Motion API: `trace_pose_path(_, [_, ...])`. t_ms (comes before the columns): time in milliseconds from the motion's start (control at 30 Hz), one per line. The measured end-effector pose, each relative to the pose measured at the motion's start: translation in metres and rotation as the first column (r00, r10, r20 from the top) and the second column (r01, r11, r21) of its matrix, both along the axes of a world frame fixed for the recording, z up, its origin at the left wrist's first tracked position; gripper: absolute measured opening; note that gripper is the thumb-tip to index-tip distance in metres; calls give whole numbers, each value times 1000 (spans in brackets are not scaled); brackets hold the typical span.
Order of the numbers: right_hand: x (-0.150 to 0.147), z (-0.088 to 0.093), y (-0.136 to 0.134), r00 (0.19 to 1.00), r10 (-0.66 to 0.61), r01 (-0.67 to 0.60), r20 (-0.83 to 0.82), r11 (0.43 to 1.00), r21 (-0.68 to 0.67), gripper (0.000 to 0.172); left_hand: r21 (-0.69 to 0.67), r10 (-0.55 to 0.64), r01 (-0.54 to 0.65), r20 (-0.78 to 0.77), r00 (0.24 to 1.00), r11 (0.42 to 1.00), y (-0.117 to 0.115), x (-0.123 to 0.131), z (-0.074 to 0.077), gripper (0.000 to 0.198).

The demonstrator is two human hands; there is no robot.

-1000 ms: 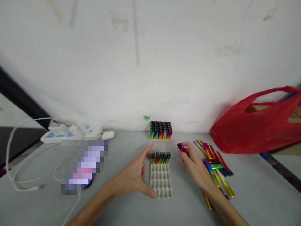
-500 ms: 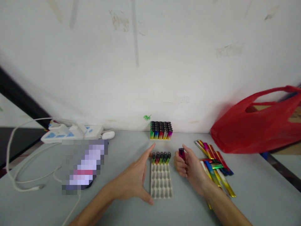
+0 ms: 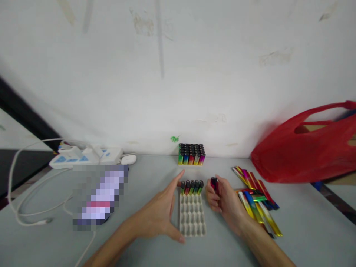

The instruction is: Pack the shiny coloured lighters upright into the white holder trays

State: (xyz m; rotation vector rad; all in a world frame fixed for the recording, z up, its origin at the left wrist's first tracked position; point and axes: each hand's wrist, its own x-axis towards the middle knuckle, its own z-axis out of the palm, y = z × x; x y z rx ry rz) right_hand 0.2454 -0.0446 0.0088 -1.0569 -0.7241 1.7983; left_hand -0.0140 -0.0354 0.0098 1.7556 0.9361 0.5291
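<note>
Black-topped cylinder [image 3: 214, 182] is the piece in play, a dark magenta one, up in the right hand [image 3: 224, 196], just off the right edge of the tray [image 3: 191, 214]. Sweeping across from the left of the bench [image 3: 152, 256]: a white power strip [image 3: 111, 152] by the back edge, and nearer, a pixelated phone-like slab [image 3: 107, 193]. Next up, the left hand [image 3: 155, 213], holding nothing, thumb and fingers spread wide along the tray's left edge; whether a fingertip actually touches it, I can't tell. Centre now, and the pale tray lies flat, a row of cylinders [image 3: 192, 187] standing across its far end, pockets running down to its near corners. Straight behind, by the bench's back edge, a packed block of cylinders [image 3: 191, 154] stands upright. Over to the right hand: fingers curled, grasping that piece, dark top poking up, most of the body hidden. Light and stiff, I'd judge, sturdy enough for a firm pinch, though a glossy side could slide under dry fingertips. Best hold? High on the body, just under the top, thumb against fingers. Further right, shiny strips [image 3: 260, 199] lie in a loose pile, and past them a red bag [image 3: 306, 154] slumps toward the back right corner.
</note>
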Motion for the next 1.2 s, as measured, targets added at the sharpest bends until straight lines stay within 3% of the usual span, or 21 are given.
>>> trace_pose_path(133, [1,-2,0,999,-32,33,19,999,-8,51,-26,17,-21,-144,989,999,1,3,4,168])
trace_pose_path(367, [-2,2,-3,996,91,-91,3,996,-22,65,-46,12,-16,-82,997,999,3,2,1,168])
trace_pose_path(1033, [-12,-11,-11,995,20,-22,93,1000,18,53,-116,-2,-3,-44,999,993,7,-1,-6,164])
trace_pose_path(1200, [-15,-10,-11,998,9,-9,70,1000,-1,57,-130,14,-18,-30,999,991,7,0,-4,162])
